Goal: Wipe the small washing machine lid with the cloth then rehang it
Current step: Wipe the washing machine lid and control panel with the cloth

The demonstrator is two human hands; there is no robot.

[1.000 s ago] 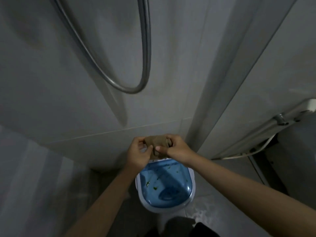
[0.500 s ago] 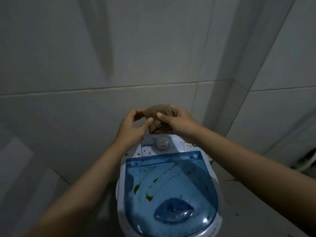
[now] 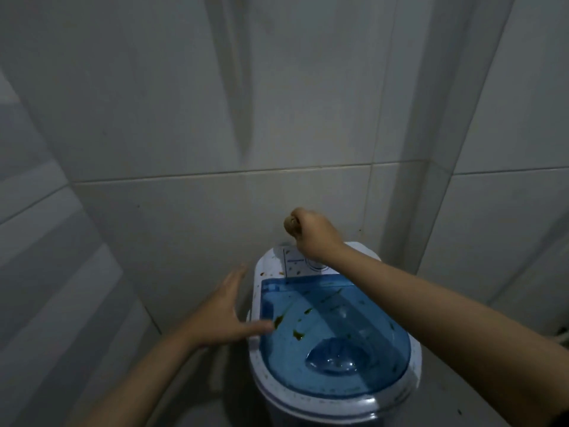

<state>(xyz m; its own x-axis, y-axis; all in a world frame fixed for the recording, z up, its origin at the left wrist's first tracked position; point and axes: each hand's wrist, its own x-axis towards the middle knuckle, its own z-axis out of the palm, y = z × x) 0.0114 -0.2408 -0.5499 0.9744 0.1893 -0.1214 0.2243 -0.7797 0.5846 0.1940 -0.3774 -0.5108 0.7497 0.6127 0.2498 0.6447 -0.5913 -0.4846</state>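
Observation:
The small white washing machine stands in a tiled corner, its see-through blue lid closed and spotted with dark green-brown stains. My right hand is fisted around a bunched brown cloth, held above the white control panel and dial at the back of the machine. My left hand is open with fingers spread, at the lid's left edge, its thumb tip touching the blue plastic near a stain.
Pale tiled walls close in behind and on both sides of the machine. A wall corner runs up just right of my right hand. A bit of grey floor shows to the machine's left.
My left hand has let go of the cloth and dropped to the lid's left edge. The right hand keeps the cloth, bunched tighter. The view has tilted further down toward the machine.

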